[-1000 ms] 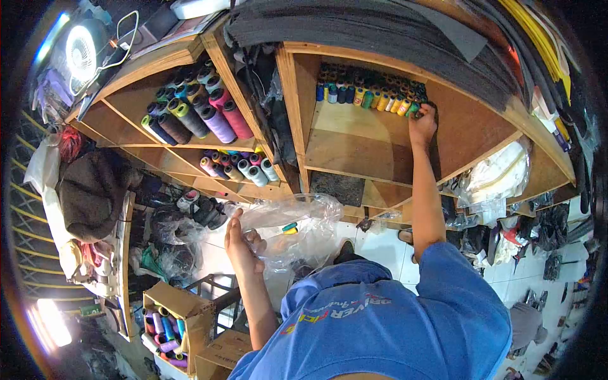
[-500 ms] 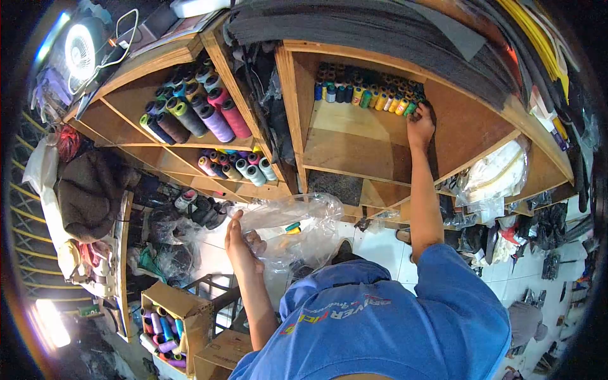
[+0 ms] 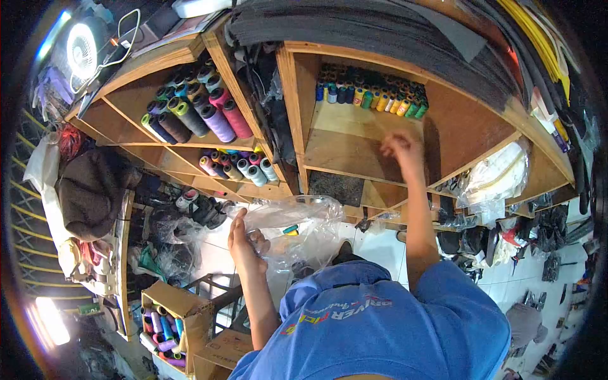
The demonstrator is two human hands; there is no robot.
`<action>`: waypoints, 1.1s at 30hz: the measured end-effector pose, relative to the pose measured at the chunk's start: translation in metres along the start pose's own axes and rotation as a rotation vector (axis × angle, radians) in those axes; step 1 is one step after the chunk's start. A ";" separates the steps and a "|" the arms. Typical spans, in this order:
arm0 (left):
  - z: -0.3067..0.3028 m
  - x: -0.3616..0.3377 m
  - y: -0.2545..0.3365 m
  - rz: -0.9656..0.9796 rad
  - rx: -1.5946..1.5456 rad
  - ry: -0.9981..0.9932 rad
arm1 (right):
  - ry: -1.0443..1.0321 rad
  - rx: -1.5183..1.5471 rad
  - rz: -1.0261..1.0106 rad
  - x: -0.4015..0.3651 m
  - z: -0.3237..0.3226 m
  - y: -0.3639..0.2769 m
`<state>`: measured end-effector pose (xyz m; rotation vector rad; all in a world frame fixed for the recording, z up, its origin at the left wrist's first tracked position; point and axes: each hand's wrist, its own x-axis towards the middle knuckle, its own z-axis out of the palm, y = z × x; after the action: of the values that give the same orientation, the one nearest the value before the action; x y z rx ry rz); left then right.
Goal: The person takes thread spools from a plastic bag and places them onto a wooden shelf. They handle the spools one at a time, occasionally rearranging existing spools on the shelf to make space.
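My left hand (image 3: 246,244) grips a clear plastic bag (image 3: 310,218), its fingers wrapped into the film. Inside the bag, low down, lie a few small spools of thread (image 3: 291,230), green and yellow. My right hand (image 3: 403,152) hangs in front of the wooden shelf compartment, slightly blurred. Its fingers are loosely bent and apart, and no object shows between them. Beyond it stand tight rows of small thread spools (image 3: 380,101) in blue, yellow, white and green, at the back of the compartment.
Large thread cones (image 3: 215,123) fill the left compartment, with smaller cones (image 3: 253,172) below. A cardboard box (image 3: 180,304) of cones stands at lower left. A bagged white bundle (image 3: 497,174) sits in the right compartment. Dark fabric (image 3: 354,28) lies on top of the shelf.
My right hand has drawn back from the right end of the small spool rows, toward me and slightly left. My left hand stays on the bag, nearly still.
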<state>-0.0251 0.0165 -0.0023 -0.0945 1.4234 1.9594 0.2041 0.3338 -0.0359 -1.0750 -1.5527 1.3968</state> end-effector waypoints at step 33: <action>0.039 -0.003 -0.012 -0.135 0.014 -0.185 | -1.255 -0.654 -0.251 -0.126 0.139 0.054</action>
<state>-0.0028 0.0501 0.0042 -0.0024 1.2772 1.7982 0.1227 0.1705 -0.1046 -0.1639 -3.0525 1.4639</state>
